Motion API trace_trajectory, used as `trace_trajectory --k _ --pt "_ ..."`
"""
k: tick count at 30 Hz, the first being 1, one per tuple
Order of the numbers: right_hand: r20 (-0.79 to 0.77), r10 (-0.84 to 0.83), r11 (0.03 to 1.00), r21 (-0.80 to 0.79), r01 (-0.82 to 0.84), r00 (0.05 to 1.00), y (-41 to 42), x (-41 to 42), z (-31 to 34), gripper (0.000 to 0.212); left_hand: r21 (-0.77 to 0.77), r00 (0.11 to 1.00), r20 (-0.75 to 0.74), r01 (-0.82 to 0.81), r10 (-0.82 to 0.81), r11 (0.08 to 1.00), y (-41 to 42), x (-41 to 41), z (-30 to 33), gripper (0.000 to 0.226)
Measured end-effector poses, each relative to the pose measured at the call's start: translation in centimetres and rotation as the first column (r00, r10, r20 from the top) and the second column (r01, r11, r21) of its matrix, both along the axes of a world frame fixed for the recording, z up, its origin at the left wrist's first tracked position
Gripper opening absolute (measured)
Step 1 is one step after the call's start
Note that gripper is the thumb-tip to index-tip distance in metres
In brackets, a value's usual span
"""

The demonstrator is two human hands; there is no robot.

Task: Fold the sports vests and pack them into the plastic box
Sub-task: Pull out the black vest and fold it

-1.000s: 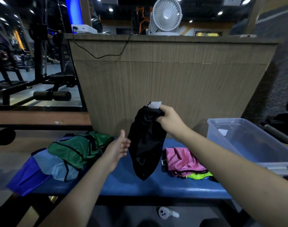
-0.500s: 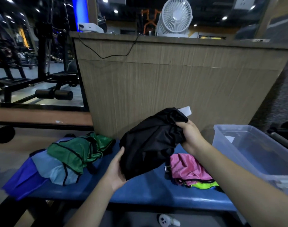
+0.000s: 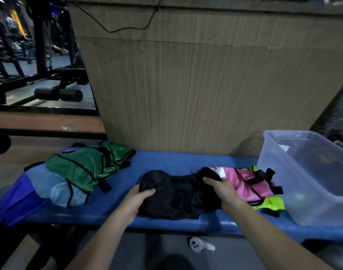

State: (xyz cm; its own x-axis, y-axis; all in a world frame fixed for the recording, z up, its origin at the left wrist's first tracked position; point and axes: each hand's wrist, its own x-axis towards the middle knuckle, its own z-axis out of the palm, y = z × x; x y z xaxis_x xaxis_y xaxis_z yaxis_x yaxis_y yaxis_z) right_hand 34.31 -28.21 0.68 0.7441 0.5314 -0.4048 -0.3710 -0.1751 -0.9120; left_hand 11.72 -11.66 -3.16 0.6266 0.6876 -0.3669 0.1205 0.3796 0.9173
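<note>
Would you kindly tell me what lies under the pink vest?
A neon yellow vest sticks out beneath the pink vest on the blue bench; anything else underneath is covered.

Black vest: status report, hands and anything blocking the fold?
Left hand and right hand both grip black vest, bunched on blue bench. Pink vest touching its right edge. Plastic box open.

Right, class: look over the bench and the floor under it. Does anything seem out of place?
One thing: a small white device lies on the floor below the blue bench, away from the vests. Also, the blue vest droops over the bench's left end. The plastic box sits upright.
</note>
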Motion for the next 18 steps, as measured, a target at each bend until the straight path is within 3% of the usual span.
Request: trace_trajectory --k 3,8,14,18 --pt "0.219 -0.002 0.999 -0.04 0.011 0.976 0.2 -0.4 0.5 0.033 -0.063 0.999 0.047 -0.011 0.014 0.998 -0.3 -0.1 0.2 0.029" --pt "0.533 0.093 0.984 -0.177 0.003 0.841 2.1 -2.8 2.2 0.029 -0.211 0.991 0.125 -0.02 0.048 0.977 -1.0 -0.2 1.6 0.036" --pt "0.64 0.29 0.956 -0.232 -0.181 0.712 5.3 -8.6 2.6 0.052 -0.275 0.98 0.196 0.032 0.023 0.961 -1.1 -0.3 1.7 0.066" --pt "0.495 0.635 0.773 -0.421 -0.475 0.594 6.3 -11.9 1.2 0.09 -0.271 0.978 0.21 0.052 0.006 0.961 -1.1 -1.0 2.1 0.074"
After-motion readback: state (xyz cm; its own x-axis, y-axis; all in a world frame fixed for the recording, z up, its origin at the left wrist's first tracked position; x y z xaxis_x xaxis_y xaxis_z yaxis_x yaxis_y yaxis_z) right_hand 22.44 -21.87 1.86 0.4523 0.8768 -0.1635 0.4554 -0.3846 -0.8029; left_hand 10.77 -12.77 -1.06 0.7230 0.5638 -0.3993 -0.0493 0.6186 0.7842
